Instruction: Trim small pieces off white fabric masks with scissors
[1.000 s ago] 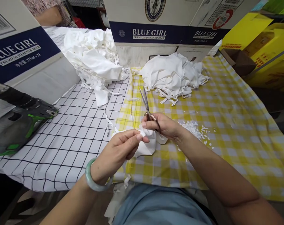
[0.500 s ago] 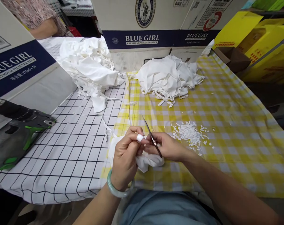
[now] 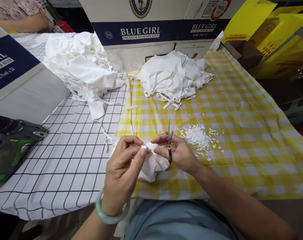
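My left hand point(image 3: 125, 163) pinches the end of a small white cloth piece point(image 3: 152, 163) between thumb and forefinger, just above the yellow checked tablecloth point(image 3: 241, 126). My right hand point(image 3: 177, 151) grips a pair of scissors point(image 3: 169, 140), blades closed and pointing up and away, while its fingertips also touch the cloth. A green bangle point(image 3: 109, 213) sits on my left wrist. A small heap of white cut scraps point(image 3: 198, 138) lies just right of my right hand.
Two piles of white cloth lie further back, one point(image 3: 79, 70) on the black grid tablecloth point(image 3: 66, 150), one point(image 3: 173, 76) on the yellow. Blue Girl cartons point(image 3: 146, 30) stand behind and at left. A green cordless drill point(image 3: 11, 143) lies at left. Another person's arm point(image 3: 21, 20) shows top left.
The scissors have swung from slanting left to nearly upright in my right hand. My left hand has shifted slightly, still pinching the cloth end. The camera has tilted a little.
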The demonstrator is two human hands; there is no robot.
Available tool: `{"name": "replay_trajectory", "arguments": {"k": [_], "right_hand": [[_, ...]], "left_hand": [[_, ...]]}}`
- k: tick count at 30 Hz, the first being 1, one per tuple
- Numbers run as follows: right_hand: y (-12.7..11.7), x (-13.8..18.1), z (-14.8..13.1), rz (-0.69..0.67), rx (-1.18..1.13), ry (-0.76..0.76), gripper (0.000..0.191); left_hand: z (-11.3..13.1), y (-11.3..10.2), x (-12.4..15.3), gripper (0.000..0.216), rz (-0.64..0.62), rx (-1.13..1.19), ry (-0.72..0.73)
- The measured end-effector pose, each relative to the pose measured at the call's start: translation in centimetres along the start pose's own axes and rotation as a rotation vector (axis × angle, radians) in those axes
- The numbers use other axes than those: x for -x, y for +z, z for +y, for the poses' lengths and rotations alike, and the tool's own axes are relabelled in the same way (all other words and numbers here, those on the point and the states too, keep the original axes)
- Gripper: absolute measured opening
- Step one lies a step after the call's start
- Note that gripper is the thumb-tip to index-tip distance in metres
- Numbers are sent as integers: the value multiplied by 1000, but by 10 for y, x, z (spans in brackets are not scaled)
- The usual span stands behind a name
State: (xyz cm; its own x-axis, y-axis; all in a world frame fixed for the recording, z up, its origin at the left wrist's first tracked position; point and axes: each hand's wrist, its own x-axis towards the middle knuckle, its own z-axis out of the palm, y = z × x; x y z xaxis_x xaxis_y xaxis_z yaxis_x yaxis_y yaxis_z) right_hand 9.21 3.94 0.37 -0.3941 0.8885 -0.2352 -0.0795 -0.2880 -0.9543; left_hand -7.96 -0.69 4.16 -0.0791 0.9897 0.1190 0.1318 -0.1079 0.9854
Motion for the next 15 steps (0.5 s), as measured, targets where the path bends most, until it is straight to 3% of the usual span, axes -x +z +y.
{"name": "replay_trajectory", "arguments": {"k": [5,10,13,15], "right_hand": [[17,-13,0,-176,-5,39,34],[15,-21,-10,-117,-25,15,24],[7,-22,-20,-91,12,-17,23],[5,-20,-21,-149,-9,10,23]], "left_hand": [[5,-24,7,18,-125,203,-350],[-4,-29,7,27,-168,341,-566],[-7,-26,8,29,-221,410,-607],[-6,-23,8,28,-222,418,-569]]}}
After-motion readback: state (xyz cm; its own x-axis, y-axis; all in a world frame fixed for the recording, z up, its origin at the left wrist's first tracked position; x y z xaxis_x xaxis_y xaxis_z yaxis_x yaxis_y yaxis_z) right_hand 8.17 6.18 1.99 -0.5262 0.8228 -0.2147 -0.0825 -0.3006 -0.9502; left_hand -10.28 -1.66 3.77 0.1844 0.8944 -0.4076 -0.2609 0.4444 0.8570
